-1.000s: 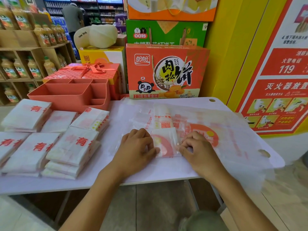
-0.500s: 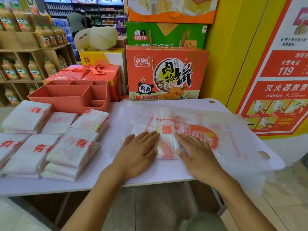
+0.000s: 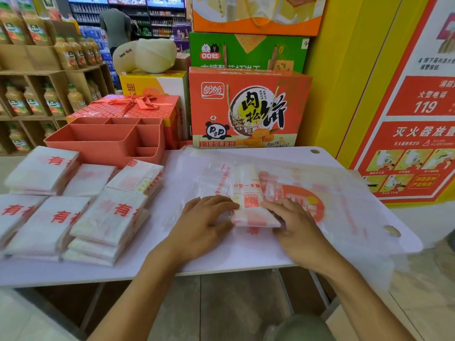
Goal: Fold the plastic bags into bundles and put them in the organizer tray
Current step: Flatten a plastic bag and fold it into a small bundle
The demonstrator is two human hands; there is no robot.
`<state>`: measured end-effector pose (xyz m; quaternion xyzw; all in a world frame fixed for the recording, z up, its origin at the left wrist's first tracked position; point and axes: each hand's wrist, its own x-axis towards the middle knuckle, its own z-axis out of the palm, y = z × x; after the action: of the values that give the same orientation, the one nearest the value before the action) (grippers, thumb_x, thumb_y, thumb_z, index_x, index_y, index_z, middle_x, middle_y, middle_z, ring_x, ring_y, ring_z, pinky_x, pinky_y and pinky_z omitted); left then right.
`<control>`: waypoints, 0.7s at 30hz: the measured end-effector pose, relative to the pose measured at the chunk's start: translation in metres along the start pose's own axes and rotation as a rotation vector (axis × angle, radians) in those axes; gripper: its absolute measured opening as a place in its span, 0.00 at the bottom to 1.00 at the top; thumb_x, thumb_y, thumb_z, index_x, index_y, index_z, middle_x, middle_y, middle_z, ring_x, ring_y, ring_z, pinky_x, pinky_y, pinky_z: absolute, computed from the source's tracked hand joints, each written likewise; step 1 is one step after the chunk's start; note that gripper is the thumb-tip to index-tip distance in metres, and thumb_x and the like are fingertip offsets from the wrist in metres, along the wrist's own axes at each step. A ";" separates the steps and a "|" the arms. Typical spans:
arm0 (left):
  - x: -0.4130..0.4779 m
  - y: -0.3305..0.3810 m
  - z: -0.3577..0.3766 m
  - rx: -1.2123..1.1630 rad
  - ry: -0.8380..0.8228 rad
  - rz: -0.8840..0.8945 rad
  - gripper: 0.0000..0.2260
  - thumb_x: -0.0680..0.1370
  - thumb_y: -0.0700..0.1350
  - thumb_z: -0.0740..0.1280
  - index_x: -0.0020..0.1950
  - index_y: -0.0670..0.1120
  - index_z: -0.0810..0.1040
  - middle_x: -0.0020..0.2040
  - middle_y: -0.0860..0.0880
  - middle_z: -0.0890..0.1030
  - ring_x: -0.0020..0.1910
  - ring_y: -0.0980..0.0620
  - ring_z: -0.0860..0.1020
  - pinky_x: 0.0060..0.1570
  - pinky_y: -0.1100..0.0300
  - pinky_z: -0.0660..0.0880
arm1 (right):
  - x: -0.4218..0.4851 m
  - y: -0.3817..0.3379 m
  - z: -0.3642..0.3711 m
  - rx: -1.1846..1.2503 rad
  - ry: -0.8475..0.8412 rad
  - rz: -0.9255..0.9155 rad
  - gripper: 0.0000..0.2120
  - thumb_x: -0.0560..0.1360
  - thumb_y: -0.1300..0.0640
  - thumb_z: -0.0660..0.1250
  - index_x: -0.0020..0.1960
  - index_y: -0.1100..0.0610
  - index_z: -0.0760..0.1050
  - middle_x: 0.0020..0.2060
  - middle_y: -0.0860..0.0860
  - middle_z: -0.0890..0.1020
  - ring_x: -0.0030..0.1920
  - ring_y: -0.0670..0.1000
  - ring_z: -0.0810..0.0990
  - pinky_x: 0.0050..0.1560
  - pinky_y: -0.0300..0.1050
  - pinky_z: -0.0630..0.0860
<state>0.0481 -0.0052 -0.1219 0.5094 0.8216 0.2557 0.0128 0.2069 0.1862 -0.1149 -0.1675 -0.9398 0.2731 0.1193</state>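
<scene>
At the desk's front edge, left grip presses spread fingers against a folded bag; right grip pinches its right edge.

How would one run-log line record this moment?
step: folding | left hand: touches left edge of folded bag | right hand: at its right edge, grip unclear | organizer tray: back left
</scene>
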 end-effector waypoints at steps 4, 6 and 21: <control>-0.001 0.001 -0.004 -0.191 0.104 0.035 0.27 0.80 0.69 0.52 0.53 0.54 0.85 0.54 0.59 0.82 0.56 0.58 0.77 0.59 0.52 0.73 | 0.001 0.004 0.004 0.082 0.047 -0.025 0.16 0.81 0.54 0.66 0.68 0.47 0.75 0.59 0.40 0.74 0.64 0.45 0.72 0.69 0.50 0.72; -0.003 0.002 -0.006 -0.229 0.132 0.046 0.25 0.81 0.67 0.54 0.45 0.52 0.84 0.49 0.56 0.83 0.54 0.57 0.77 0.57 0.55 0.72 | 0.000 0.004 0.004 0.192 0.040 -0.040 0.16 0.81 0.53 0.67 0.68 0.48 0.76 0.60 0.38 0.75 0.65 0.45 0.75 0.69 0.48 0.74; -0.001 0.001 0.000 -0.125 0.096 0.112 0.15 0.81 0.58 0.67 0.37 0.52 0.77 0.42 0.60 0.76 0.47 0.57 0.74 0.47 0.55 0.74 | 0.002 -0.004 0.002 0.117 0.080 -0.045 0.15 0.79 0.43 0.64 0.37 0.48 0.71 0.41 0.44 0.73 0.46 0.44 0.73 0.47 0.38 0.69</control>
<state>0.0487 -0.0056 -0.1214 0.5399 0.7740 0.3306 -0.0090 0.2033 0.1826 -0.1138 -0.1499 -0.9202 0.3179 0.1724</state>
